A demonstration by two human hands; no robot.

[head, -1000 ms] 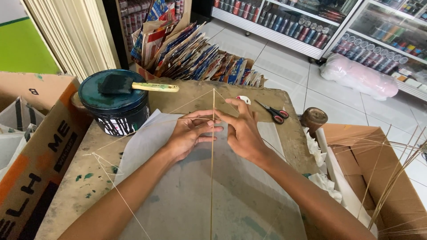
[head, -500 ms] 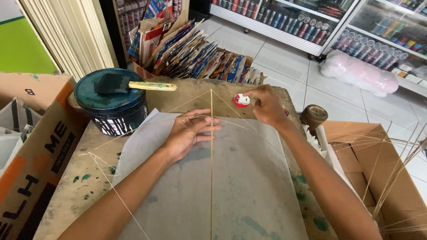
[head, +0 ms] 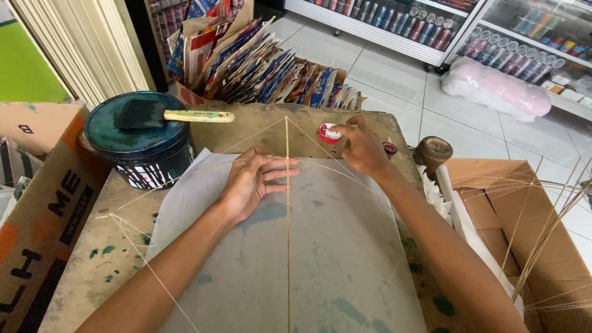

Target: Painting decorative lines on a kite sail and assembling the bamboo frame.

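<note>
My left hand (head: 253, 180) lies flat, fingers spread, on a sheet of pale translucent paper (head: 290, 265) and presses a thin bamboo spine stick (head: 287, 246) that runs down the sheet's middle. A bowed thin stick (head: 333, 168) crosses under the fingers, with string stretched to the frame's corners. My right hand (head: 362, 148) reaches to the table's far edge, its fingertip dipped in a small red cap holding white paste (head: 328, 132). Neither hand grips anything.
A dark round tin (head: 139, 148) with a brush (head: 179, 115) across its lid stands at the left. Cardboard boxes flank the stained wooden table (head: 92, 265); the right box (head: 542, 246) holds thin sticks. Scissors' handle (head: 390, 148) and a wooden spool (head: 433, 150) lie right. Stacked paper packets (head: 271, 74) stand behind.
My right hand left the crossing of the sticks and moved up and right to the red cap. My left hand stayed pressed on the paper and spine.
</note>
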